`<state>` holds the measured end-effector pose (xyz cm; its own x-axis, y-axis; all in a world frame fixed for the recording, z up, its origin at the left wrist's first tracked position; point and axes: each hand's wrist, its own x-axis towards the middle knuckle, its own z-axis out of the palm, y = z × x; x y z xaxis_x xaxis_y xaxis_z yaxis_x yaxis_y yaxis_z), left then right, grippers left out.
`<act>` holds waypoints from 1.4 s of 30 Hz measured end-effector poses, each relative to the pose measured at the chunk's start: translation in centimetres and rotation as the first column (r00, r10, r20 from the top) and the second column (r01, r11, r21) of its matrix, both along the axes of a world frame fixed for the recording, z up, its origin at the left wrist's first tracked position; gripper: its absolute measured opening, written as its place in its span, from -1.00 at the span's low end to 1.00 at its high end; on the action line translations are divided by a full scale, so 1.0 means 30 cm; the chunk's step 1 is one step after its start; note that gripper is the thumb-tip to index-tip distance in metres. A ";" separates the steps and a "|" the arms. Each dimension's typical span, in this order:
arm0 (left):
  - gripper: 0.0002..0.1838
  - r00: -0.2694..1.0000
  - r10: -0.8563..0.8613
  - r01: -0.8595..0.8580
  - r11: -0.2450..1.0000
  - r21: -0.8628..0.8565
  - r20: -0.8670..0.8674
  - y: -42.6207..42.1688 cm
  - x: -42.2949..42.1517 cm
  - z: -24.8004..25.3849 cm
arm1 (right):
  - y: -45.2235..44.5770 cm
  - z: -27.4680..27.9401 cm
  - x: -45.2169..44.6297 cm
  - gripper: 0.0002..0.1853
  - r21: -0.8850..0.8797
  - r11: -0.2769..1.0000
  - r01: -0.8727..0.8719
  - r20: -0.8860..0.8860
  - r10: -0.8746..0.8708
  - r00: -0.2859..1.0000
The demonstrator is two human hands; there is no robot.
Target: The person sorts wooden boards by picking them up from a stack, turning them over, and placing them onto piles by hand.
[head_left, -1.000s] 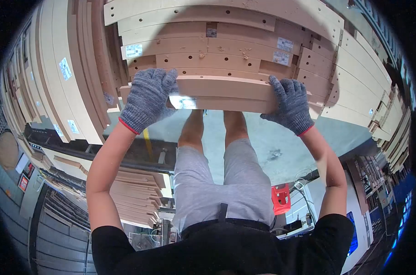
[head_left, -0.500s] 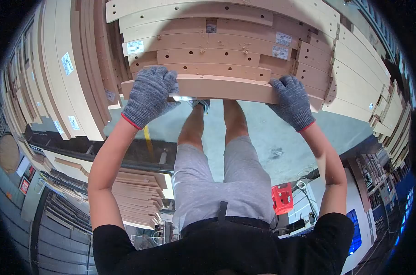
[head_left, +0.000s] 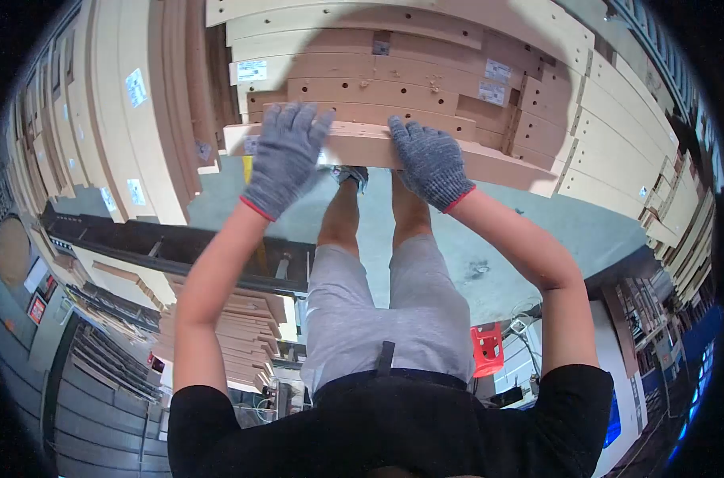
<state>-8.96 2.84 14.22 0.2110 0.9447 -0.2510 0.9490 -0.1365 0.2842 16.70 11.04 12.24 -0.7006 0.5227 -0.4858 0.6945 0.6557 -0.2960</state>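
Head view showed the broad stack of boards (head_left: 425, 76) at twelve o'clock, with the front board (head_left: 362, 149) lying along its near side, just below the drilled rows; whether they touched I could not tell. Half a second earlier the right hand (head_left: 429, 157) had been out near the front board's right end. It had since come inward to about one o'clock, baring that end, its fingers draped over the top edge; how firmly it gripped was hidden. At eleven o'clock the left hand (head_left: 284, 155) had shifted slightly inward, blurred, its fingers straight and apart over the board rather than clamped. I judged this a change from end-to-end holding to repositioning along the board.

Around them, long boards (head_left: 169, 103) stood at ten o'clock, hemming in that side. A dark ledge (head_left: 182, 247) ran at nine, and a red stool (head_left: 483, 365) sat between four and five, well apart from the hands.
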 end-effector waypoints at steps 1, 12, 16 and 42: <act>-0.17 0.991 0.081 -0.097 0.983 0.156 0.103 -0.037 0.035 0.050 | -0.010 -0.017 0.006 -0.20 0.028 1.000 -0.013 -0.017 0.013 1.000; -0.10 -0.784 0.522 -0.299 0.159 -0.941 0.337 -0.309 0.687 -0.247 | 0.228 -0.003 -0.086 -0.03 -0.674 0.739 -0.002 -0.015 -0.011 1.000; -0.02 -0.960 0.239 -0.061 0.333 -0.941 0.147 -0.166 0.662 -0.311 | 0.280 -0.103 -0.165 -0.09 -0.869 0.493 0.042 0.049 0.002 0.999; -0.23 -0.855 0.012 -0.477 0.375 -0.795 0.519 -0.183 0.606 0.168 | 0.137 0.397 -0.203 -0.08 -0.899 0.438 0.035 -0.046 -0.172 0.984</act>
<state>9.22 -2.64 19.26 -0.5802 0.5890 -0.5625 -0.8039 -0.3036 0.5114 10.61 15.14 24.17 -0.7560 -0.0799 -0.6497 0.6546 -0.0936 -0.7501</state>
